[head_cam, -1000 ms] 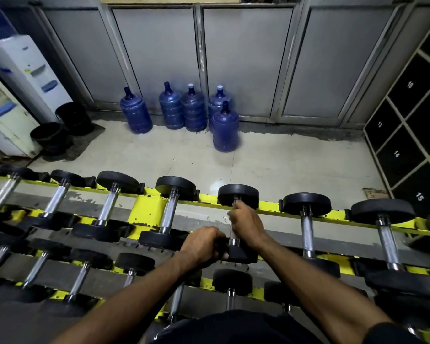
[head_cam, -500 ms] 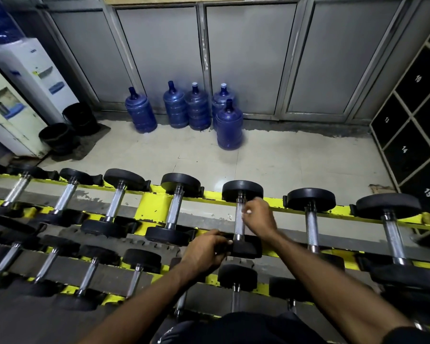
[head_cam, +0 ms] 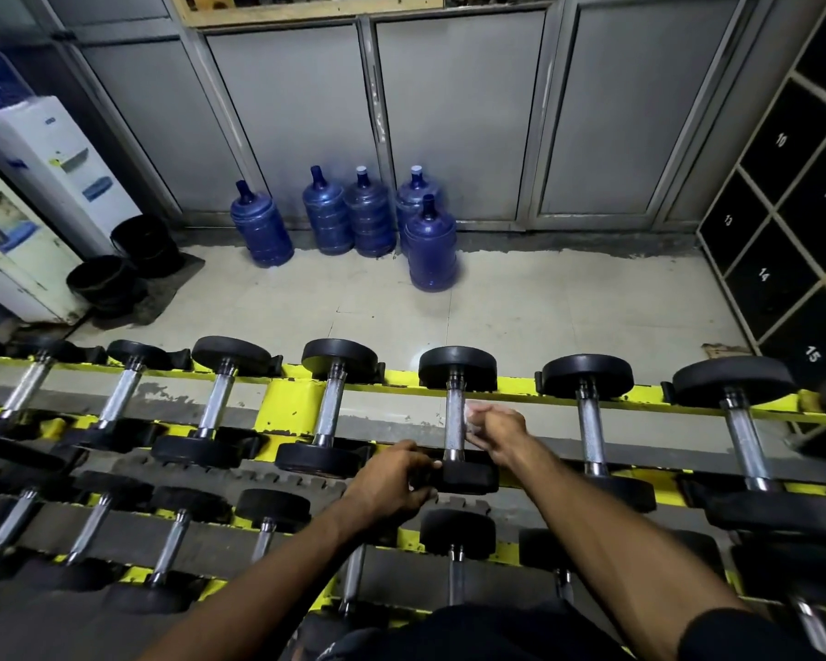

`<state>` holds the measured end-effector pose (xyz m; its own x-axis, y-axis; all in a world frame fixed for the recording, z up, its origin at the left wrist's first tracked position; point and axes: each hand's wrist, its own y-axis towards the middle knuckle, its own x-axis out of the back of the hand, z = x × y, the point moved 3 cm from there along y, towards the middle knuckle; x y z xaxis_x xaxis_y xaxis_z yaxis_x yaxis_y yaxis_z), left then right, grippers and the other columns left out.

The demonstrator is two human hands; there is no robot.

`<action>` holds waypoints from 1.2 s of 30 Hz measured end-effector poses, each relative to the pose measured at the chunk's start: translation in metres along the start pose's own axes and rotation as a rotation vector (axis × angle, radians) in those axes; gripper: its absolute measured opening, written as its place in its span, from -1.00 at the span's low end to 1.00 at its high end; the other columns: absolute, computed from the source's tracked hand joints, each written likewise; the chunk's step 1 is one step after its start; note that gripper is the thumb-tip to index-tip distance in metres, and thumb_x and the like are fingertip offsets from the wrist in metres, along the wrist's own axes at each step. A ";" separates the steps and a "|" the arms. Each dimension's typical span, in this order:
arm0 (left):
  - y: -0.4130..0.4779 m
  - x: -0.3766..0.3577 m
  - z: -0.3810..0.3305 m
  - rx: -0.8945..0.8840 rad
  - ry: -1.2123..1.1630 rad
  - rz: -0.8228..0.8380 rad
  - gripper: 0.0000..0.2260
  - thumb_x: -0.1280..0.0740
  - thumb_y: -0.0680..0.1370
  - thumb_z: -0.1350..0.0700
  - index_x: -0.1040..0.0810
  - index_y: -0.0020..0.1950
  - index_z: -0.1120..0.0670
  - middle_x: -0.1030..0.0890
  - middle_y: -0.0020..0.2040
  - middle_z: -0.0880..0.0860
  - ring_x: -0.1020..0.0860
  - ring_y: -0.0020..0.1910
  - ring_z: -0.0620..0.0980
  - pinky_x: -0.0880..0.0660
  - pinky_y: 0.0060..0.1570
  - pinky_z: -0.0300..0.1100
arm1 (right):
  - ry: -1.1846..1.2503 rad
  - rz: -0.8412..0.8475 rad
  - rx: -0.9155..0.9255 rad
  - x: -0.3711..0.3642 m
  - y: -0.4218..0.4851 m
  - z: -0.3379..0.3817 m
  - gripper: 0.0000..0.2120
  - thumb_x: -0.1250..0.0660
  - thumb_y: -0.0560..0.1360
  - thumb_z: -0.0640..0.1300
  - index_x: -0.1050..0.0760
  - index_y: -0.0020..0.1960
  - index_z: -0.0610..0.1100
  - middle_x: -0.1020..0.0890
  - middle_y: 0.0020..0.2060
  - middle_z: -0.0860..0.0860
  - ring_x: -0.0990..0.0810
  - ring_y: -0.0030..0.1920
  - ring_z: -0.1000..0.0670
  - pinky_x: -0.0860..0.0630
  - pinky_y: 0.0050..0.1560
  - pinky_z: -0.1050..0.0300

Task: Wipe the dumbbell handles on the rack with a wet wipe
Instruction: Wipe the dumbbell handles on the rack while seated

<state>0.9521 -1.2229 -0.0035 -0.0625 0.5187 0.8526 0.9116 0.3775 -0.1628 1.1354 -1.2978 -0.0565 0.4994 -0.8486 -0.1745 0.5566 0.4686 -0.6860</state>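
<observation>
Yellow rack (head_cam: 292,407) of dumbbells on pale floor (head_cam: 568,307), blue water jugs (head_cam: 430,250) by wall. Left hand (head_cam: 392,484) grips dumbbell (head_cam: 456,369) near head; right hand (head_cam: 497,431) pinches wet wipe (head_cam: 470,412) against handle (head_cam: 454,422).

The dumbbell handle (head_cam: 453,422) is bright chromed metal, rough-knurled along its middle, and its near head (head_cam: 470,477) is matt black and looks rubbery. The wet wipe (head_cam: 469,415) pinched in the right hand (head_cam: 497,429) is thin, white and crumpled. The rack (head_cam: 289,407) is yellow-painted metal, chipped and scuffed. The water jugs (head_cam: 430,250) are translucent blue plastic. The floor (head_cam: 544,317) is pale tile with a dull sheen.
</observation>
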 end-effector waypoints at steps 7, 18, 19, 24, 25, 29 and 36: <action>0.000 0.001 -0.002 0.011 -0.011 -0.012 -0.68 -0.47 0.51 -0.03 -0.62 0.26 -0.06 -0.53 0.06 -0.12 -0.50 -0.01 -0.16 -0.46 0.01 -0.27 | -0.164 -0.001 -0.036 0.015 0.002 -0.009 -0.80 -0.30 0.41 -0.55 -0.61 -0.07 -0.36 -0.64 -0.22 -0.22 -0.61 -0.29 -0.10 -0.66 -0.22 -0.01; -0.003 0.000 -0.001 0.006 -0.064 -0.023 -0.71 -0.48 0.51 0.03 -0.63 0.22 -0.01 -0.47 0.00 -0.16 -0.48 -0.06 -0.21 -0.43 0.00 -0.35 | -0.335 -0.003 0.089 0.009 0.003 -0.013 -0.83 -0.32 0.40 -0.49 -0.61 -0.20 -0.28 -0.61 -0.33 -0.14 -0.52 -0.38 -0.04 -0.50 -0.39 0.16; -0.003 0.000 -0.002 0.005 -0.059 -0.025 -0.75 -0.48 0.50 0.04 -0.65 0.17 0.00 -0.46 -0.03 -0.17 -0.48 -0.09 -0.20 -0.43 -0.01 -0.32 | -0.410 -0.052 0.200 0.012 -0.002 -0.016 -0.87 -0.40 0.39 -0.46 -0.64 -0.21 -0.26 -0.66 -0.30 -0.09 -0.57 -0.36 -0.02 -0.52 -0.38 0.19; -0.001 0.002 -0.002 0.009 -0.045 -0.033 -0.82 -0.47 0.49 0.04 -0.66 0.08 0.02 -0.45 -0.07 -0.15 -0.47 -0.12 -0.17 -0.43 -0.06 -0.28 | -1.000 0.030 0.894 -0.003 -0.014 -0.008 -0.85 -0.52 0.36 -0.28 -0.72 -0.08 -0.14 -0.68 -0.18 0.03 -0.63 -0.15 0.04 -0.57 -0.07 0.19; -0.002 0.002 -0.002 0.012 -0.043 -0.031 -0.81 -0.47 0.50 0.04 -0.66 0.09 0.02 -0.46 -0.06 -0.14 -0.48 -0.11 -0.17 -0.44 -0.06 -0.27 | -1.123 0.092 0.974 -0.011 -0.014 -0.002 -0.84 -0.51 0.39 -0.27 -0.72 -0.04 -0.14 -0.69 -0.13 0.01 -0.62 -0.09 0.02 -0.56 -0.02 0.16; -0.005 0.000 -0.003 0.015 -0.066 -0.019 -0.69 -0.46 0.51 0.03 -0.63 0.24 -0.01 -0.48 0.00 -0.13 -0.50 -0.08 -0.18 -0.42 0.00 -0.35 | -1.758 -0.009 1.095 -0.045 -0.012 0.028 -0.79 -0.37 0.49 -0.23 -0.67 0.07 -0.04 -0.70 -0.02 0.04 -0.56 0.04 -0.05 -0.49 -0.14 0.11; -0.017 -0.008 0.003 0.000 -0.038 0.014 -0.50 -0.42 0.53 -0.01 -0.45 0.47 -0.09 -0.43 0.34 -0.10 -0.49 0.26 -0.14 -0.40 0.21 -0.33 | -2.277 -0.016 0.770 -0.098 -0.017 0.041 -0.71 -0.21 0.57 -0.28 -0.58 0.22 -0.11 -0.64 0.14 -0.03 -0.63 0.12 -0.14 -0.52 -0.07 0.08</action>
<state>0.9361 -1.2309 -0.0095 -0.0654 0.5530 0.8306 0.9124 0.3702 -0.1746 1.1042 -1.2131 0.0011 -0.1561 0.3822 0.9108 0.3464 0.8847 -0.3119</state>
